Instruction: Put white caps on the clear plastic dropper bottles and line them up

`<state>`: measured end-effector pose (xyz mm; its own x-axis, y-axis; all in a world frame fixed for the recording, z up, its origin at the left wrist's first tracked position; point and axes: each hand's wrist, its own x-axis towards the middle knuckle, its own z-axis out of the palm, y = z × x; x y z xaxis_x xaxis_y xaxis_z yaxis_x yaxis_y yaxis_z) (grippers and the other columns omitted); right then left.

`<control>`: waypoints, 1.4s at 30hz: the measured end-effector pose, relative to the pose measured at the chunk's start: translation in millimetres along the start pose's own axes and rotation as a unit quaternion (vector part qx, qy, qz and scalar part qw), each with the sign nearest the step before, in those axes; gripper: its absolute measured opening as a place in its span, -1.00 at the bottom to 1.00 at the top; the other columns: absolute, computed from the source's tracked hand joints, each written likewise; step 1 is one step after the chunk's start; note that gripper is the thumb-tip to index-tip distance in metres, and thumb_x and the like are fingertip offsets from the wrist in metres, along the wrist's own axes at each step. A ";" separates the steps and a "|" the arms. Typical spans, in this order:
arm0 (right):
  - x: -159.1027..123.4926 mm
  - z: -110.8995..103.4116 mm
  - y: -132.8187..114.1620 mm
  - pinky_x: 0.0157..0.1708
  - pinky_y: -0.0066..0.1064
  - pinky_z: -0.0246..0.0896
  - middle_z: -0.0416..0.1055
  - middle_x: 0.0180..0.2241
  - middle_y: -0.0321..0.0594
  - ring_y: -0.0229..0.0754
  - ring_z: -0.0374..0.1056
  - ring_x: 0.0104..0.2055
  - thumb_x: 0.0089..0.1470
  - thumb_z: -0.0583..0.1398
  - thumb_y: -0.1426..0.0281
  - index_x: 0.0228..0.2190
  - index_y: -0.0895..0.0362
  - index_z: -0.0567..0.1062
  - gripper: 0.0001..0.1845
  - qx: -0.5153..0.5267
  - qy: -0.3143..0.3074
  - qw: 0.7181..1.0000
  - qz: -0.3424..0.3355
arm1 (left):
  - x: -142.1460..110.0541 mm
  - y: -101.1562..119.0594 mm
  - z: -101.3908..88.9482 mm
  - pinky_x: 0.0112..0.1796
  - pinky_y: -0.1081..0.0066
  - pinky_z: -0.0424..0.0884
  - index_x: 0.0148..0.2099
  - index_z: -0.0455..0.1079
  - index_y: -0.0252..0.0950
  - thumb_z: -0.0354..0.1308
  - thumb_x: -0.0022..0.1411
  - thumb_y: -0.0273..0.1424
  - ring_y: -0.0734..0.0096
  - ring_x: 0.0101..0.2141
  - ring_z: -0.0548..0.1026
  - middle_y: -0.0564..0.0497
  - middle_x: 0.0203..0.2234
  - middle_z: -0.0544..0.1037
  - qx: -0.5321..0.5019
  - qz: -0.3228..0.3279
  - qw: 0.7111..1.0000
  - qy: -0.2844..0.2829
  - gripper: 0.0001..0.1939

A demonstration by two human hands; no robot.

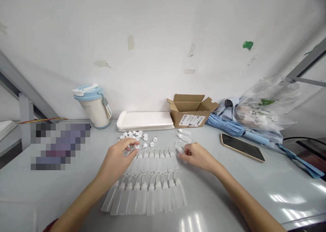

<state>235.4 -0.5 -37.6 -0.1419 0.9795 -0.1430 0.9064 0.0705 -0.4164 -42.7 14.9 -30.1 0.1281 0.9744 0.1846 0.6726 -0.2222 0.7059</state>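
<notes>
My left hand point(119, 157) reaches over the left end of the far row of bottles, with thumb and forefinger closed round a small white cap point(137, 146). More loose white caps point(132, 134) lie in a cluster just beyond it. At the right end of that row, my right hand point(196, 154) has its fingers curled on a translucent squeeze bottle point(181, 150), largely hidden by the fingers. Between and below the hands lie two rows of similar bottles with thin tubes, the far row point(156, 163) and the near row point(144, 200). Two more bottles point(184, 137) lie beyond my right hand.
Against the wall stand a blue-lidded tumbler point(95, 108), a stack of white envelopes point(146, 120) and an open cardboard box point(189, 118). To the right are a folded blue umbrella point(226, 125), a plastic bag point(265, 113) and a phone point(241, 147). A blurred-out patch covers the left.
</notes>
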 end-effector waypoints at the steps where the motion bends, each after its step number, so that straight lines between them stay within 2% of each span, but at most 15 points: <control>1: -1.3 -0.7 -2.6 -0.59 -0.47 -0.10 0.28 -0.67 -0.30 -0.31 0.12 -0.60 -0.01 0.10 0.25 -0.68 0.14 0.20 -0.67 0.008 0.007 1.000 0.003 | -0.2 0.4 0.2 -0.29 0.31 0.38 -0.26 0.43 -0.20 0.06 0.05 -0.24 0.29 -0.34 0.48 0.01 -0.22 0.54 -0.012 -0.006 1.000 -0.006 -0.76; 6: -6.1 -0.9 -12.1 -0.59 -0.48 -0.06 0.25 -0.66 -0.32 -0.32 0.14 -0.62 0.02 0.10 0.23 -0.63 0.13 0.20 -0.68 0.066 0.062 0.996 0.004 | -2.7 3.6 3.3 -0.27 0.31 0.39 -0.27 0.44 -0.21 0.14 0.01 -0.22 0.28 -0.33 0.49 0.00 -0.28 0.54 -0.087 -0.045 0.994 -0.058 -0.76; 10: -8.1 2.2 -16.1 -0.57 -0.49 0.04 0.28 -0.59 -0.32 -0.33 0.21 -0.60 0.08 0.09 0.20 -0.54 0.15 0.28 -0.70 0.181 0.085 0.978 -0.053 | -6.5 8.1 6.4 -0.19 0.30 0.40 -0.27 0.44 -0.23 0.20 0.01 -0.23 0.28 -0.28 0.50 0.00 -0.28 0.55 -0.171 -0.068 0.978 -0.096 -0.76; 13: -11.9 5.2 -22.4 -0.59 -0.52 0.09 0.30 -0.56 -0.31 -0.33 0.25 -0.59 0.11 0.09 0.19 -0.44 0.17 0.37 -0.71 0.288 0.052 0.952 -0.086 | -8.7 11.2 7.3 -0.17 0.34 0.42 -0.26 0.45 -0.24 0.22 0.01 -0.25 0.27 -0.23 0.50 0.00 -0.31 0.56 -0.228 -0.083 0.961 -0.131 -0.76; 18: -21.3 16.4 -35.9 -0.61 -0.54 0.12 0.31 -0.58 -0.30 -0.32 0.25 -0.57 0.12 0.11 0.16 -0.28 0.19 0.43 -0.66 0.418 -0.054 0.901 -0.103 | -9.6 16.6 7.7 -0.14 0.36 0.42 -0.25 0.47 -0.27 0.24 0.02 -0.29 0.27 -0.17 0.49 -0.02 -0.27 0.57 -0.295 -0.086 0.936 -0.171 -0.77; 21: -25.2 25.0 -41.0 -0.63 -0.55 0.09 0.28 -0.60 -0.32 -0.35 0.21 -0.59 0.11 0.12 0.13 -0.29 0.20 0.45 -0.64 0.464 -0.109 0.873 -0.106 | -10.7 19.2 9.3 -0.14 0.36 0.42 -0.26 0.47 -0.27 0.26 0.02 -0.30 0.28 -0.19 0.50 -0.01 -0.29 0.57 -0.331 -0.086 0.921 -0.186 -0.78; 24: -27.1 29.7 -43.7 -0.64 -0.56 0.03 0.25 -0.63 -0.35 -0.40 0.13 -0.63 0.11 0.12 0.13 -0.31 0.21 0.45 -0.64 0.486 -0.140 0.856 -0.110 | -13.3 20.5 11.4 -0.15 0.36 0.42 -0.27 0.46 -0.28 0.27 0.01 -0.32 0.30 -0.21 0.50 -0.01 -0.29 0.57 -0.362 -0.086 0.909 -0.188 -0.79; 28: -27.8 30.4 -44.5 -0.63 -0.55 -0.04 0.20 -0.66 -0.39 -0.43 0.06 -0.67 0.14 0.10 0.15 -0.35 0.22 0.46 -0.64 0.492 -0.148 0.849 -0.119 | -17.5 22.4 12.6 -0.16 0.37 0.42 -0.27 0.46 -0.27 0.24 0.05 -0.32 0.31 -0.22 0.49 0.00 -0.30 0.56 -0.378 -0.063 0.902 -0.201 -0.82; 32: -27.8 31.2 -45.0 -0.63 -0.55 -0.07 0.17 -0.66 -0.40 -0.43 0.05 -0.66 0.16 0.09 0.16 -0.35 0.23 0.46 -0.63 0.491 -0.147 0.850 -0.120 | -20.2 26.0 11.5 -0.15 0.36 0.40 -0.28 0.45 -0.26 0.20 0.09 -0.33 0.30 -0.21 0.49 0.01 -0.30 0.55 -0.358 -0.040 0.910 -0.206 -0.86; 38: -29.0 34.4 -47.5 -0.66 -0.56 -0.08 0.38 -0.45 -0.26 -0.43 0.06 -0.64 0.14 0.09 0.15 -0.20 0.18 0.36 -0.65 0.533 -0.138 0.829 -0.097 | -20.9 29.1 9.8 -0.18 0.38 0.40 -0.32 0.42 -0.27 0.19 0.08 -0.30 0.30 -0.25 0.49 0.01 -0.35 0.53 -0.307 -0.042 0.930 -0.198 -0.85; 40: -29.6 33.5 -47.5 -0.64 -0.56 -0.08 0.40 -0.47 -0.27 -0.42 0.06 -0.62 0.15 0.09 0.17 -0.15 0.16 0.31 -0.66 0.517 -0.121 0.842 -0.092 | -21.3 28.7 9.6 -0.21 0.39 0.39 -0.33 0.41 -0.27 0.19 0.07 -0.29 0.32 -0.28 0.48 0.02 -0.37 0.51 -0.292 -0.048 0.935 -0.197 -0.84; 42: -30.2 31.3 -47.4 -0.60 -0.55 -0.07 0.40 -0.48 -0.28 -0.41 0.06 -0.60 0.15 0.10 0.19 -0.15 0.16 0.30 -0.67 0.472 -0.094 0.871 -0.095 | -21.7 28.2 9.8 -0.23 0.39 0.39 -0.35 0.39 -0.27 0.19 0.07 -0.27 0.34 -0.31 0.47 0.03 -0.40 0.49 -0.283 -0.052 0.937 -0.200 -0.83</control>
<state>184.3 -39.3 -41.6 -0.3965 0.9127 -0.0985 0.1406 -0.0457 -0.9890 -19.4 -12.2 -20.9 0.4225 0.9013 -0.0958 0.2169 0.0021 0.9762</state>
